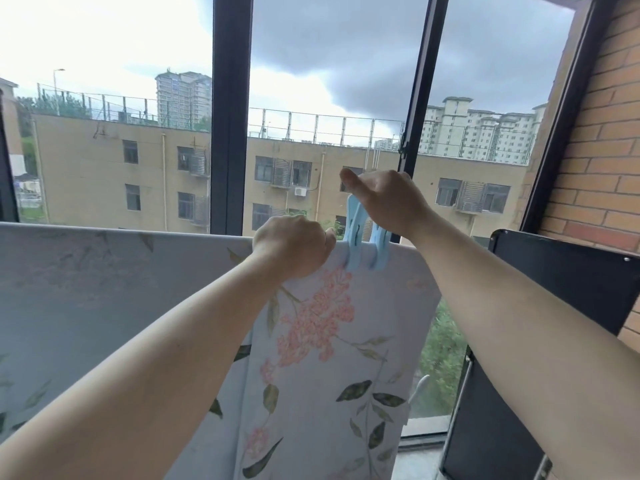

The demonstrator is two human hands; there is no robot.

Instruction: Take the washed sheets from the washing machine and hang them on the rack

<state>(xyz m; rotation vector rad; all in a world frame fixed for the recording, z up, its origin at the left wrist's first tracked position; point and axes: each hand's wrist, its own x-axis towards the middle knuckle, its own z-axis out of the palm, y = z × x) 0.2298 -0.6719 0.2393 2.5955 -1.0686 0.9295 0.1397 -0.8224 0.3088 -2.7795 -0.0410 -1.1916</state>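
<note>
Floral sheet (pixel 318 341), blue peg (pixel 356 237), dark-framed window (pixel 230 109)

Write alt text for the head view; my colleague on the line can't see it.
A person's right hand pinches a light-blue peg set over the top edge of a hung floral sheet, while the left hand grips that edge just beside the peg. Behind is a dark-framed window facing apartment blocks under grey cloud.
</note>
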